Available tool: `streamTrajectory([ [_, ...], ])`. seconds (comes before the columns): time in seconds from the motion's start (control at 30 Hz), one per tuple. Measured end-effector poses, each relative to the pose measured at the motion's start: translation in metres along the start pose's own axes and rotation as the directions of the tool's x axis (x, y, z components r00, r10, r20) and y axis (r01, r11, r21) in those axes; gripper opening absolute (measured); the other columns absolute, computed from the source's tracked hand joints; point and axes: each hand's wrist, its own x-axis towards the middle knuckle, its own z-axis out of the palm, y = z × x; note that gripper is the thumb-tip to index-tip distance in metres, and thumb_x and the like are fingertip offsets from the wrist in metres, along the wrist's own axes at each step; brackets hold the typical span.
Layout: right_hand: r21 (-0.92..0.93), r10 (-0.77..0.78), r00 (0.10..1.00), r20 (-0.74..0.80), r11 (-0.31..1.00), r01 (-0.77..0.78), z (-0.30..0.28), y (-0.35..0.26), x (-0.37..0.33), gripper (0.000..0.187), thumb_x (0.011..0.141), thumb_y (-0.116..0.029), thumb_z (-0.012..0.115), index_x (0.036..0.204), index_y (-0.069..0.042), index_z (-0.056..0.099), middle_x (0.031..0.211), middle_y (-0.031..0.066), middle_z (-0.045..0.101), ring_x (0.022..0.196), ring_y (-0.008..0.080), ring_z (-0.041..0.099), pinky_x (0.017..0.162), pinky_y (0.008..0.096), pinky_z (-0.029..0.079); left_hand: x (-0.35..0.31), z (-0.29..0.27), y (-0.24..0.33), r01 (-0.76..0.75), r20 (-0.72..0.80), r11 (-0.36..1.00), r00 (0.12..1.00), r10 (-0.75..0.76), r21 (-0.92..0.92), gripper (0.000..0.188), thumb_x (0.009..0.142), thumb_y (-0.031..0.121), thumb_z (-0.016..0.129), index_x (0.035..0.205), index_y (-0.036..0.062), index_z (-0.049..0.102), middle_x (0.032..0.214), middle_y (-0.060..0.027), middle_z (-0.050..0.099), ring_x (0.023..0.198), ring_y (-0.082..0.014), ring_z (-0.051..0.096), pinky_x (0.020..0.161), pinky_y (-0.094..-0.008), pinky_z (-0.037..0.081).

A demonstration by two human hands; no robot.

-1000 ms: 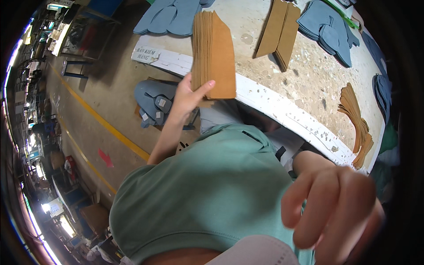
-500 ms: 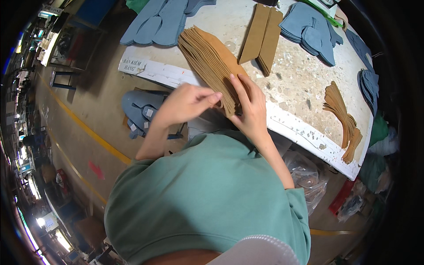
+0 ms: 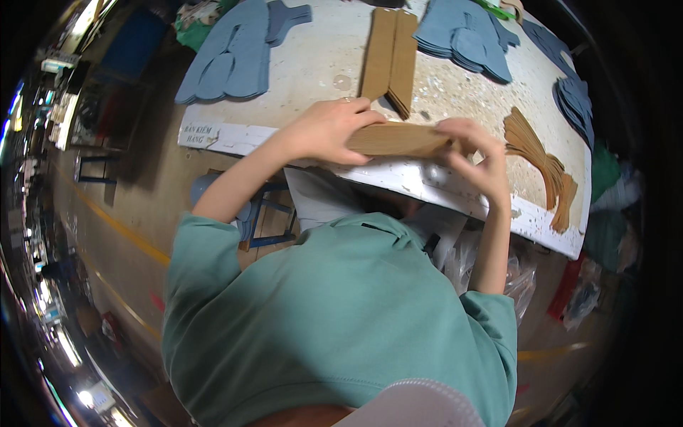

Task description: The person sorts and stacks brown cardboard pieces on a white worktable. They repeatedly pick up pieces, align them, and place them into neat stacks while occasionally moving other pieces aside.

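Note:
A thick stack of tan leather-like strips point(image 3: 398, 140) lies crosswise at the table's near edge, its layered edges turned toward me. My left hand point(image 3: 331, 130) is wrapped round the stack's left end, thumb on the near side and fingers over the far side. At the right end, my right hand point(image 3: 478, 151) grips the stack between thumb and curled fingers, slightly blurred. Just beyond the stack, two tan strip piles point(image 3: 389, 60) with slanted ends lie side by side. To the right of my right hand is a fanned pile of curved tan pieces point(image 3: 533, 153).
Blue-grey cut pieces lie in a left pile point(image 3: 231, 60) and a right pile point(image 3: 466, 39) on the worn white table point(image 3: 320, 78). More blue pieces point(image 3: 575, 107) are at the far right edge. A blue stool point(image 3: 274, 213) stands below the table, and clear plastic bags point(image 3: 523, 281) hang lower right.
The strip stack has swung from a slanting position to lie crosswise along the near edge. My left hand has moved up to its left end, my right hand rightward to its other end.

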Motion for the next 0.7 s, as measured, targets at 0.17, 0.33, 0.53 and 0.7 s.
streamTrajectory([
  [0.17,-0.024,0.229,0.637,-0.736,0.931,-0.363,0.011,0.008,-0.025,0.047,0.088,-0.011,0.066,0.132,-0.006,0.053,0.101,0.0079,0.058,0.086,0.0171,0.061,0.075,0.0288,0.052,0.049,0.021,0.068,0.182,-0.084,0.947,0.974,-0.211,-0.264,0.064,0.081,0.042,0.064,0.113,-0.0119,0.052,0.092,-0.0333,0.064,0.091,-0.0436,0.064,0.084,-0.0443,0.05],
  [0.33,0.013,0.328,0.8,-0.503,0.928,-0.373,0.061,-0.003,-0.038,0.049,0.091,-0.024,0.065,0.132,0.001,0.052,0.099,0.0157,0.056,0.091,0.0239,0.058,0.08,0.0332,0.047,0.064,0.045,0.082,0.183,-0.224,0.815,0.907,-0.355,-0.55,0.064,0.093,0.051,0.054,0.118,-0.0079,0.05,0.089,-0.0254,0.066,0.084,-0.0363,0.067,0.076,-0.0402,0.05],
  [0.53,0.111,0.296,0.826,-0.481,0.954,-0.277,0.06,0.01,-0.026,0.054,0.095,-0.03,0.058,0.132,0.008,0.047,0.105,0.0201,0.056,0.094,0.0303,0.059,0.084,0.0352,0.046,0.061,0.056,0.047,0.078,-0.263,0.733,0.904,-0.338,-0.675,0.054,0.092,0.047,0.058,0.113,-0.0028,0.057,0.079,-0.0178,0.066,0.073,-0.0278,0.065,0.068,-0.0363,0.049],
  [0.7,0.045,0.376,0.862,-0.341,0.922,-0.385,0.051,-0.004,-0.011,0.053,0.097,-0.033,0.052,0.133,0.006,0.047,0.107,0.0208,0.056,0.095,0.0347,0.059,0.085,0.0379,0.047,0.063,0.061,0.042,0.057,-0.251,0.702,0.911,-0.327,-0.709,0.046,0.094,0.041,0.058,0.111,-0.0015,0.06,0.087,-0.0167,0.068,0.076,-0.0242,0.066,0.07,-0.0341,0.05],
])
